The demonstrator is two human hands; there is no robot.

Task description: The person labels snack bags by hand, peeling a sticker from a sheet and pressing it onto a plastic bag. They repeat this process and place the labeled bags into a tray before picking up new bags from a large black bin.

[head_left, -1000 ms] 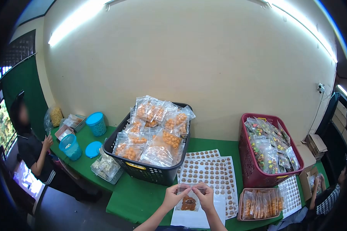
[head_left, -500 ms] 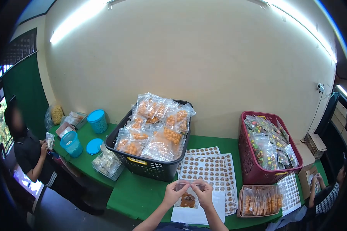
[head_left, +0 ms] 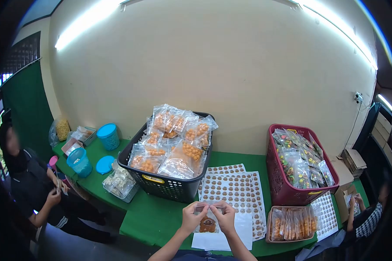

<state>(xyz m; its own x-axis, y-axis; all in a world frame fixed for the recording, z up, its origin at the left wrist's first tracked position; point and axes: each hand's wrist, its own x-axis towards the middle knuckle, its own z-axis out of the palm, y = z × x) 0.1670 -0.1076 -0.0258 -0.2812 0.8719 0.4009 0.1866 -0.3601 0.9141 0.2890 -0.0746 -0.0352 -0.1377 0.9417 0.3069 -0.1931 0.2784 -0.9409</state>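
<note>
A small clear zip bag [head_left: 207, 225] of orange-brown snacks, with a round label on its front, hangs between my hands in front of a white sheet [head_left: 239, 232]. My left hand [head_left: 193, 218] pinches the bag's top edge on one side. Close beside it, my right hand [head_left: 224, 216] pinches the same edge, the two thumbs nearly touching. Sheets of round stickers [head_left: 231, 191] lie just beyond my hands. To the right sits a pink basket [head_left: 270, 232] with a row of filled orange snack bags [head_left: 294, 224].
A black basket [head_left: 174, 187] heaped with orange snack bags stands behind my hands. At right is a maroon basket [head_left: 283, 195] of colourful packets. Blue tubs [head_left: 109, 137] stand on the green table [head_left: 157, 226]. One person [head_left: 35, 187] stands at left, another [head_left: 366, 217] at far right.
My hands stay on the bag's top edge, the thumbs still close together. At left, the person has lowered the packet and turned slightly. The whole view has shifted a little.
</note>
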